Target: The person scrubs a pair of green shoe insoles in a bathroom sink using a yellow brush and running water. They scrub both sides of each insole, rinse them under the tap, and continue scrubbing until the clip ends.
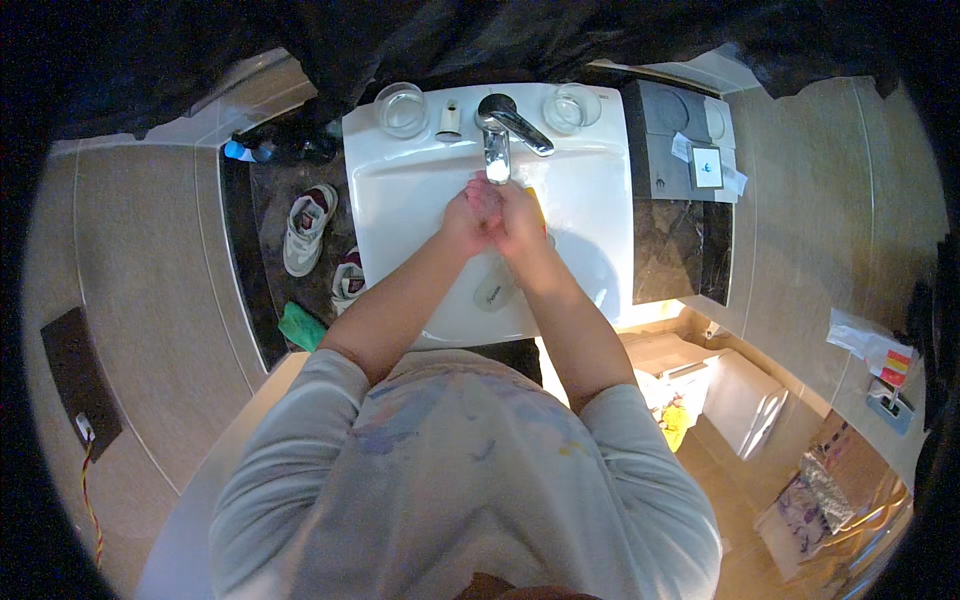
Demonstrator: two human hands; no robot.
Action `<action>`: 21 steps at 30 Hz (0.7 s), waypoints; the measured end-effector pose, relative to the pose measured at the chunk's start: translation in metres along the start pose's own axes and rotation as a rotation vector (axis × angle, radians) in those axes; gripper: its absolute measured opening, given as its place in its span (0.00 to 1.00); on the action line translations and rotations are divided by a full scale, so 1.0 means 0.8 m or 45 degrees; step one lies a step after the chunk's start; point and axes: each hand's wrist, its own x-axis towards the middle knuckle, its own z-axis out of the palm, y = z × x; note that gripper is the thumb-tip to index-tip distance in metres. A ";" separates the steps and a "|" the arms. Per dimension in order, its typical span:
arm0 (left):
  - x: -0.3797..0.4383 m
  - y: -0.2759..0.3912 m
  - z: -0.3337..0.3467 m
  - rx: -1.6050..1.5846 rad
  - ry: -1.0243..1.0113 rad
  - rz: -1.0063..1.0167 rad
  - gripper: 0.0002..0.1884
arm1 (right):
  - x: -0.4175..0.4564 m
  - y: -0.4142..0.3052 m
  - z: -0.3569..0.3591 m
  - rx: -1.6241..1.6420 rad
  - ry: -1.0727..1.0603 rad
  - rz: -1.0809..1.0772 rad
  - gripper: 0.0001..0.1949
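Note:
A white ceramic washbasin [405, 187] lies before me, with a chrome single-lever faucet [498, 142] at its back. My left hand [469, 217] and my right hand [519, 219] are cupped together just under the spout, palms up and fingers touching. Whether water or anything else lies in them is hard to tell. Behind my right hand, something yellow [534, 201] shows partly, mostly hidden by the hand. A pale oval item bearing writing [495, 291] lies in the basin, nearer my body, between my forearms.
Two clear glasses [402, 111] [572, 109] stand on the basin's back rim. Left on the dark counter are a sneaker [309, 231], a second sneaker [349, 281] and a green cloth [301, 326]. Grey boxes [660, 142] stand right of the basin.

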 end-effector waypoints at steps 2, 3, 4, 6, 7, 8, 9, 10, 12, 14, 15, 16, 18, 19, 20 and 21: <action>0.014 -0.009 0.011 0.234 0.395 0.067 0.14 | -0.013 0.000 -0.029 -0.375 0.011 -0.289 0.11; 0.044 -0.037 0.068 0.328 0.825 0.156 0.14 | -0.020 0.000 -0.047 -0.492 0.059 -0.406 0.11; 0.059 -0.051 0.104 0.428 1.254 0.266 0.15 | -0.030 -0.002 -0.052 -0.496 0.103 -0.442 0.12; 0.050 -0.045 0.104 1.239 1.375 0.162 0.13 | -0.050 -0.010 -0.066 -0.965 0.182 -0.559 0.16; 0.043 -0.041 0.098 1.651 1.405 0.091 0.13 | -0.059 -0.016 -0.081 -1.416 0.235 -0.640 0.20; 0.028 -0.033 0.094 2.188 1.311 0.096 0.13 | -0.066 -0.016 -0.090 -1.870 0.284 -0.713 0.23; 0.008 -0.023 0.085 2.724 1.151 0.094 0.14 | -0.073 -0.013 -0.094 -1.995 0.338 -0.718 0.26; -0.006 -0.017 0.086 3.252 0.934 0.090 0.15 | -0.078 -0.008 -0.098 -2.116 0.387 -0.719 0.28; -0.030 -0.020 0.088 3.432 0.869 0.013 0.20 | -0.078 -0.003 -0.104 -2.276 0.421 -0.684 0.31; -0.041 -0.025 0.088 3.586 0.818 -0.018 0.22 | -0.071 0.000 -0.108 -2.351 0.390 -0.615 0.30; -0.045 -0.028 0.085 3.648 0.805 -0.003 0.22 | -0.067 0.001 -0.110 -2.308 0.406 -0.643 0.30; -0.047 -0.030 0.083 3.710 0.791 0.013 0.22 | -0.064 0.002 -0.112 -2.265 0.422 -0.670 0.30; -0.044 -0.028 0.080 3.664 0.887 -0.187 0.22 | -0.066 -0.001 -0.108 -2.168 0.430 -0.718 0.29; -0.041 -0.027 0.080 3.635 0.938 -0.284 0.22 | -0.072 -0.005 -0.103 -2.114 0.422 -0.739 0.29; -0.037 -0.023 0.080 3.497 0.971 -0.375 0.22 | -0.076 -0.010 -0.096 -2.060 0.413 -0.759 0.28; -0.034 -0.018 0.079 3.359 0.995 -0.462 0.22 | -0.079 -0.014 -0.088 -1.877 0.331 -0.658 0.27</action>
